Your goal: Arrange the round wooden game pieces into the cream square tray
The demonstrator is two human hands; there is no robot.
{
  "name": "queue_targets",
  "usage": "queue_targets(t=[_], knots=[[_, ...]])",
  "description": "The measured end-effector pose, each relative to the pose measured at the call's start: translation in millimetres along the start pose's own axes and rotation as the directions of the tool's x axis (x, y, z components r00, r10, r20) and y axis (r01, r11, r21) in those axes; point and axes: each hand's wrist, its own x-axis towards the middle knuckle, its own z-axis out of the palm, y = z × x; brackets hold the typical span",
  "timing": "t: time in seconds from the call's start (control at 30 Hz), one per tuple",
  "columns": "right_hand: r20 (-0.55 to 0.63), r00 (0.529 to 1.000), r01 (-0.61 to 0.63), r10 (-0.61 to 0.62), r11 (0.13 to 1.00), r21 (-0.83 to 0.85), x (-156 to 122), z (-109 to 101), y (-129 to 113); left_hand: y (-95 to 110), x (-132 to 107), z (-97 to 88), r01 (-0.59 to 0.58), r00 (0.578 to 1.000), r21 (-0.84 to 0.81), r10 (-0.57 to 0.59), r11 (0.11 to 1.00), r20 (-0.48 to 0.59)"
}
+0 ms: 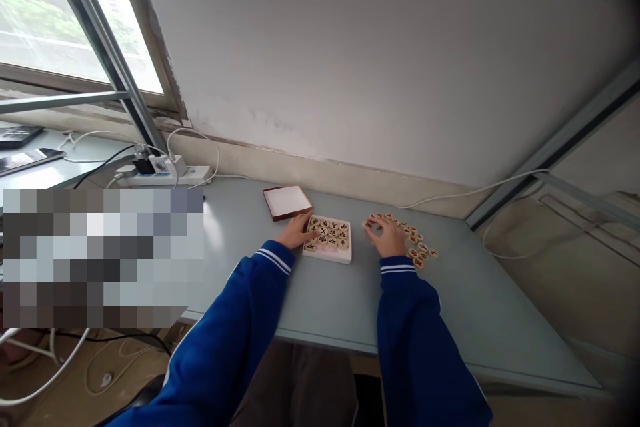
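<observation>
A white box [345,255] on the grey table [325,307] holds several round wooden chess pieces [333,232] with black characters. My left hand [296,232] rests against the box's left edge, with its fingertips touching the pieces at that side. My right hand [384,236] lies to the right of the box, fingers curled over a loose piece at the edge of a pile of red-marked pieces [417,247]. Both arms wear blue sleeves with white cuff stripes.
A dark red box lid [287,203] lies upturned behind the box. A white power strip [163,175] with plugs and cables sits at the back left under the window. A white cable [470,193] runs along the wall. A pixelated patch covers the left.
</observation>
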Motion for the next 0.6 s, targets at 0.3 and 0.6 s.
queue_targets(t=[0.3, 0.6], knots=[[0.334, 0.827, 0.212, -0.453, 0.8, 0.561, -21, 24, -61, -7, 1, 2.8, -0.042, 0.999, -0.011, 0.042, 0.999, -0.026], [0.286, 0.832, 0.285, -0.475, 0.809, 0.515, -20, 29, -58, 5, -3, 2.2, 0.002, 0.999, 0.079, 0.0, 0.997, -0.032]])
